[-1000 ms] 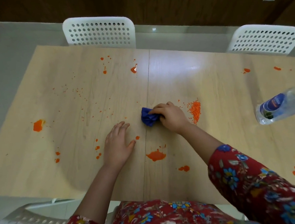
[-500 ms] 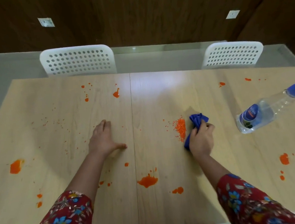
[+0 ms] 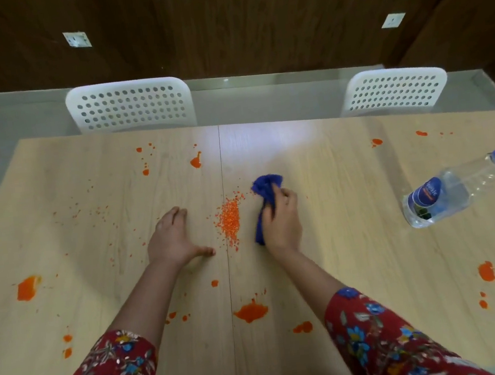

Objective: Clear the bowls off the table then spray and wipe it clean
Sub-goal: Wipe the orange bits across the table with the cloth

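Note:
A light wooden table [image 3: 331, 177] carries orange stains and a heap of small orange grains [image 3: 229, 217] near its middle. My right hand [image 3: 282, 220] grips a crumpled blue cloth [image 3: 263, 190] and holds it on the table just right of the heap. Flat on the wood left of the heap rests my left hand [image 3: 173, 236], fingers straight and thumb stretched out. A clear spray bottle [image 3: 456, 191] with a blue trigger lies on its side at the right edge. No bowls are in view.
Two white perforated chairs [image 3: 130, 106] [image 3: 395, 90] stand at the table's far side. Orange splats lie at the left [image 3: 28, 288], near the front middle [image 3: 251, 311] and at the right [image 3: 486, 271]. A dark wood wall rises behind.
My right hand swept the cloth from the left of the grain heap to its right side, and the heap has shifted left toward my left hand. The left hand stayed flat.

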